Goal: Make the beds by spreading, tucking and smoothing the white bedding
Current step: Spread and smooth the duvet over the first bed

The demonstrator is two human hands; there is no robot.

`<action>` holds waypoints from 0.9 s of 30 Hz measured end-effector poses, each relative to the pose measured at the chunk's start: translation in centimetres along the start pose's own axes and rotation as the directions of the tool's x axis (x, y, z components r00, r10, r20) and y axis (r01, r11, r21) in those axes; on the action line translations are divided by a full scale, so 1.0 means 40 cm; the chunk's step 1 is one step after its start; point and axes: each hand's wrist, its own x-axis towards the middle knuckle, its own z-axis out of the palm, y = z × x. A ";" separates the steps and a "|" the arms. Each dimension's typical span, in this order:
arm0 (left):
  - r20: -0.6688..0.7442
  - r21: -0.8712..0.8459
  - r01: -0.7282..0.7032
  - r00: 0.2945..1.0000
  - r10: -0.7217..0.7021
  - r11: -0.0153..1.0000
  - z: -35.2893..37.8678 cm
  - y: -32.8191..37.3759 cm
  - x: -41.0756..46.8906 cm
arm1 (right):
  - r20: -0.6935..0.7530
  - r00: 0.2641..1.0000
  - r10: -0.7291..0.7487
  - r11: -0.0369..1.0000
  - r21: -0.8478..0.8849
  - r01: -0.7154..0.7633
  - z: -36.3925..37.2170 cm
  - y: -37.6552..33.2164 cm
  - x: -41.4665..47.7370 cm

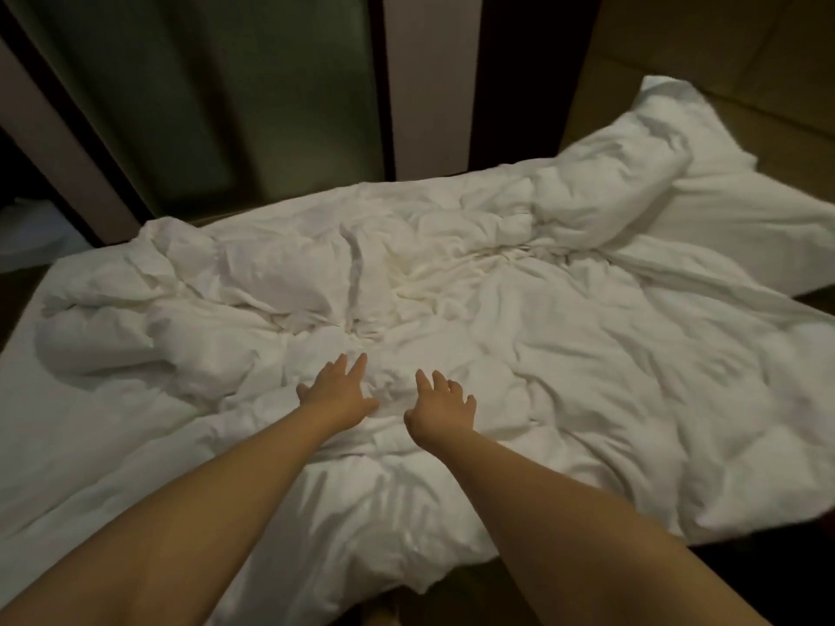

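The white duvet (497,332) is reading as soft, matt cloth, puffed and heavily creased, with fine wrinkles gathering toward its middle. The pillow (732,210) at the far right is showing the same matt white cloth, though it is lying smoother. The sheet (68,422) at the left edge is looking flatter and thinner, a plain cloth with no sheen. Behind the bed, the dark green panel (203,106) is giving off a dull, hazy gloss (glass or lacquer, it cannot be told), and the frame (519,83) beside it is appearing dark and smooth. The brown wall (723,47) is looking matt and even.
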 end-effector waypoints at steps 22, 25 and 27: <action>0.170 0.298 -0.358 0.932 0.319 0.885 0.190 0.244 0.394 | 0.021 0.872 0.489 0.847 0.230 -0.480 0.117 0.305 0.279; 0.097 0.326 -0.329 0.944 0.315 0.886 0.208 0.261 0.472 | 0.028 0.889 0.456 0.875 0.168 -0.454 0.138 0.345 0.355; 0.050 0.318 -0.271 0.962 0.270 0.909 0.205 0.261 0.524 | 0.055 0.883 0.467 0.870 0.153 -0.469 0.144 0.367 0.398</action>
